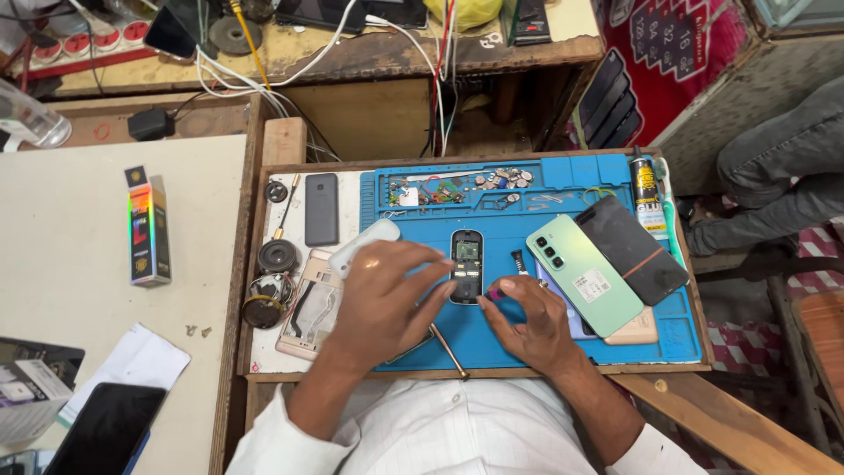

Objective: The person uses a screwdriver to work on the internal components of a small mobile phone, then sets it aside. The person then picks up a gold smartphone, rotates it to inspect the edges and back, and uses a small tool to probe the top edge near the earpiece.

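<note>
Blue silicone work mat (527, 339) spread over a wooden-framed tabletop (668, 387), seen from the head camera looking straight down. At its centre, a small opened keypad phone (466, 266), back cover off, circuit board exposed, lying flat and upright in the view. Left hand (387, 303) resting on the mat just left of that phone, fingers curled loosely downward, fingertips touching its left edge; a white oblong object (362, 246) partly hidden behind the knuckles, grip on it impossible to confirm. Right hand (527, 321) just below and right of the phone, thumb and forefinger pinched on a small pink-tipped tool (495, 294), most of it concealed by the fingers. Thin metal rod (450, 352) poking out between the two wrists, upper end hidden under the left palm.

To the right, a green smartphone (585, 273) face down, overlapping a dark phone (633, 251) and covering most of two further handsets beneath. Glue tube (648, 193) at the mat's far right edge. Tiny screws and parts in the mat's upper trays, too small to identify. Left of the mat, a dark handset (321, 208), round speaker parts (278, 257) and a rose-gold phone frame (312, 303), partly covered by the left hand. Iridescent box (149, 230) standing on the pale side surface. Another person's grey trouser legs (782, 167) cut off at the right edge.
</note>
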Demonstrator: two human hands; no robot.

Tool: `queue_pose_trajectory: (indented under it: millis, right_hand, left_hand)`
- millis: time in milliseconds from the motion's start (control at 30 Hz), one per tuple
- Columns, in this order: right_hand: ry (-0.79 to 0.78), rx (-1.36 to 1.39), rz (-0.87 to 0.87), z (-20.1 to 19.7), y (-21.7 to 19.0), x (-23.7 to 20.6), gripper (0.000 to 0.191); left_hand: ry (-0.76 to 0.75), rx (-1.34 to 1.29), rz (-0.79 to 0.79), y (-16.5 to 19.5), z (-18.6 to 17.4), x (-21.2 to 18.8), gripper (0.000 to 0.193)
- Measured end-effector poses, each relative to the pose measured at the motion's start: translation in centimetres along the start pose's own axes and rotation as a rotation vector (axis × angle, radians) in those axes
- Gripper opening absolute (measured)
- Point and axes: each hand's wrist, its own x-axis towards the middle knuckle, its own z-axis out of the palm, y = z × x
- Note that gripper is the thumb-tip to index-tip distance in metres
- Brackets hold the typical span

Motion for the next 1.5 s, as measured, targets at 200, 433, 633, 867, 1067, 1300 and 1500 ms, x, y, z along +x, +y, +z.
queue_pose_trajectory:
  millis: [200, 433, 633, 867, 1067, 1300, 1500]
  right_hand:
    - [-0.016, 0.004, -0.04, 0.1, -0.7, 0.4, 0.079]
    - [0.015, -0.015, -0.029, 1.3, -0.8, -0.1, 0.079]
    - [-0.036, 0.045, -0.033, 1.1, -1.2, -0.4, 0.079]
    - [0.003, -0.037, -0.002, 1.7, -1.1, -0.3, 0.08]
    - [0.005, 0.03, 0.023, 1.7, -0.7, -0.9, 0.084]
    - [-0.036, 0.094, 0.145, 2.0, 0.0, -2.2, 0.076]
    - [-0.003, 0.064, 0.244, 1.5, 0.0, -2.7, 0.084]
  left_hand:
    - [-0.251, -0.024, -0.112, -1.6, 4.2, -3.5, 0.034]
    - [-0.411, 0.017, -0.134, -2.4, 4.4, -5.3, 0.041]
    - [-0.404, 0.019, -0.182, -2.3, 4.6, -5.3, 0.046]
    - [-0.395, 0.021, -0.193, -2.7, 4.2, -5.6, 0.041]
    - [-0.379, 0.031, -0.189, -2.7, 4.7, -5.7, 0.041]
    - [-0.393, 0.05, -0.203, -3.0, 5.2, -5.8, 0.041]
    - [-0.403, 0.068, -0.208, -3.1, 5.6, -5.9, 0.041]
